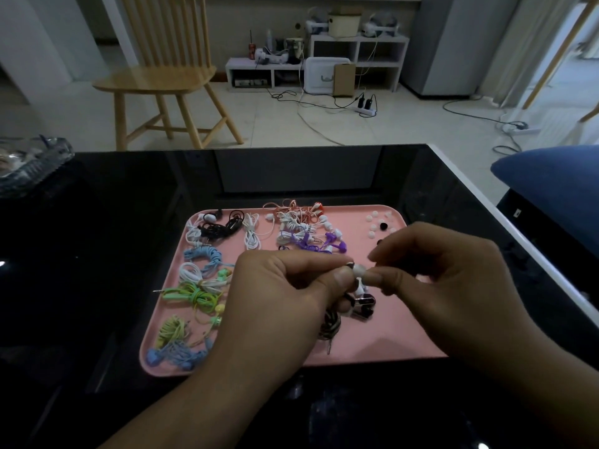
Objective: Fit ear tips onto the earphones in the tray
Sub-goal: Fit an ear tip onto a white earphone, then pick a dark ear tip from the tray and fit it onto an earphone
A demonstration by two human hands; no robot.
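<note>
A white ear tip (358, 271) is pinched between thumb and forefinger of the right hand (453, 286) and is pressed against the nozzle of an earbud gripped in the fingertips of the left hand (282, 293). The earbud's dark striped cable (330, 325) hangs below the two hands, and its partner bud (364, 306) lies just beneath them on the pink tray (389, 345). The fitting step is judged to be under way, with the tip not yet seated. A firm push with a slight twist is likely called for next, while the bud is held steady. Beyond the right hand, loose ear tips (377, 223) are scattered in the tray's far corner. Beyond and beside the left hand, coiled earphones (201, 293) in several colours are laid out.
</note>
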